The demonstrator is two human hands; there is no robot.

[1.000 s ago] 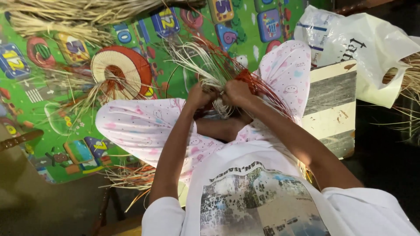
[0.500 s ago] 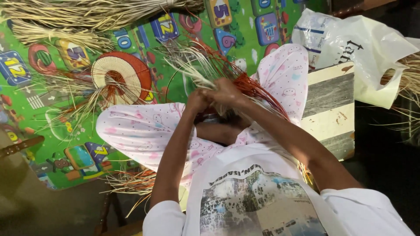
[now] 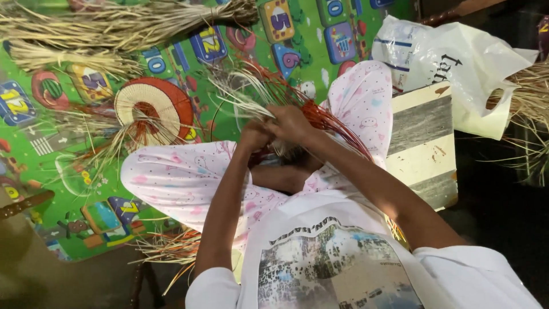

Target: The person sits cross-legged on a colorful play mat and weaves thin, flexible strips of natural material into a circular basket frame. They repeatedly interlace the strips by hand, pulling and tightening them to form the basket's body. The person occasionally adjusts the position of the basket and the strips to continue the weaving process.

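My left hand point(image 3: 254, 136) and my right hand point(image 3: 291, 123) meet over my lap, both closed on a bundle of pale and red straw strands point(image 3: 260, 94) that fans out away from me. Red strands point(image 3: 337, 123) curve down under my right forearm. A woven piece under the hands is mostly hidden by them. My legs are in pink patterned trousers point(image 3: 183, 180), spread to either side.
A round woven disc point(image 3: 154, 106) in red and cream with loose ends lies on the green play mat point(image 3: 74, 189). Dry straw bundles point(image 3: 114, 26) lie at the top left. A white plastic bag point(image 3: 452, 57) and a striped board point(image 3: 423, 143) are at the right.
Both hands have lifted slightly and moved away from my body with the straw bundle; the view has shifted a little.
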